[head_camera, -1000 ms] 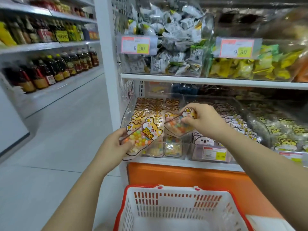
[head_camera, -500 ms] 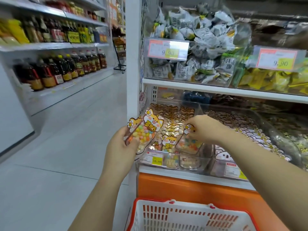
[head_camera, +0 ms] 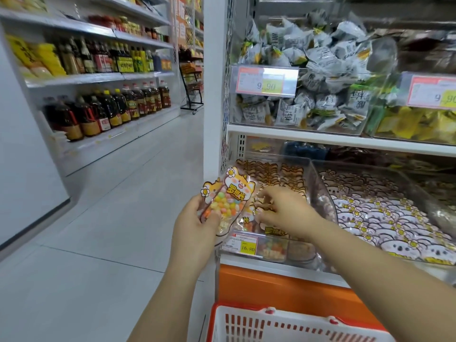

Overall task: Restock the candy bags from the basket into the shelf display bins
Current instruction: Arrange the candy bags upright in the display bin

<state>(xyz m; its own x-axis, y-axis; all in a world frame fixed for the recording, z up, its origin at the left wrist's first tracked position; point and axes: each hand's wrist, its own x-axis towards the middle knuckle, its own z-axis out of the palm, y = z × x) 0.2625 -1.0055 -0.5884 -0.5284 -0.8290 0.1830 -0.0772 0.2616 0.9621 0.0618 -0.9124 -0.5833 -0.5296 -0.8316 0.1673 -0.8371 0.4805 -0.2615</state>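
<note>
1. The left hand [head_camera: 195,225] has its grip clamped on a small fan of candy bags [head_camera: 228,202], held upright just left of the clear bin [head_camera: 318,183] and outside it.
2. The right hand [head_camera: 283,213] reaches into the bin's near end, fingers curled among the packed bags. I cannot tell whether that grip pinches one.
3. The rows look tightly packed, so forcing another bag in could buckle them or tip bags over the front wall.
4. The held bags overlap loosely. One could slip to the floor [head_camera: 111,243], because the basket [head_camera: 283,324] sits mostly further right.
</note>
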